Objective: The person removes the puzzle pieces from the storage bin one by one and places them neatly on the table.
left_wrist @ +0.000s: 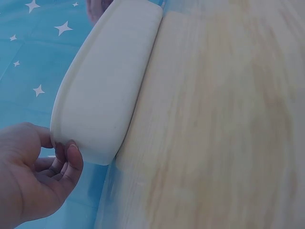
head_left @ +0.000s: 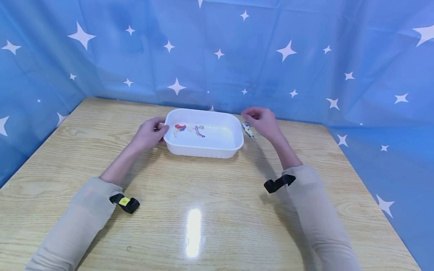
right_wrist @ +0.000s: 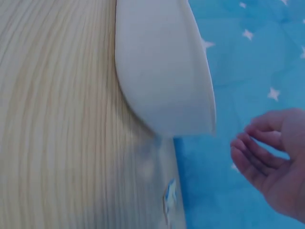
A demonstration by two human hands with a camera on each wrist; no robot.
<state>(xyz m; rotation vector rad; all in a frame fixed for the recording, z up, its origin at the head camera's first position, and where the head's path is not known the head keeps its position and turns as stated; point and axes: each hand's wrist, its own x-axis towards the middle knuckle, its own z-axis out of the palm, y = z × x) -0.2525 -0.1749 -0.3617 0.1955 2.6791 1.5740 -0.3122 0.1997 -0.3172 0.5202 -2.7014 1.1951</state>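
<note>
A white plastic basin stands near the table's back edge. My left hand grips its left rim, and in the left wrist view the thumb and fingers of that hand meet at the rim's corner. Inside lie a small red-and-blue piece and a thin purple-and-pale piece, both too small to name. Just off the basin's right end, my right hand hovers with loosely bent fingers and nothing visible in them. Below it on the table lies a small flat piece with a white, blue and yellow pattern.
The wooden table runs up to a blue curtain with white stars, which hangs right behind the basin and along both sides. A black wrist camera is strapped on the left sleeve and another on the right sleeve.
</note>
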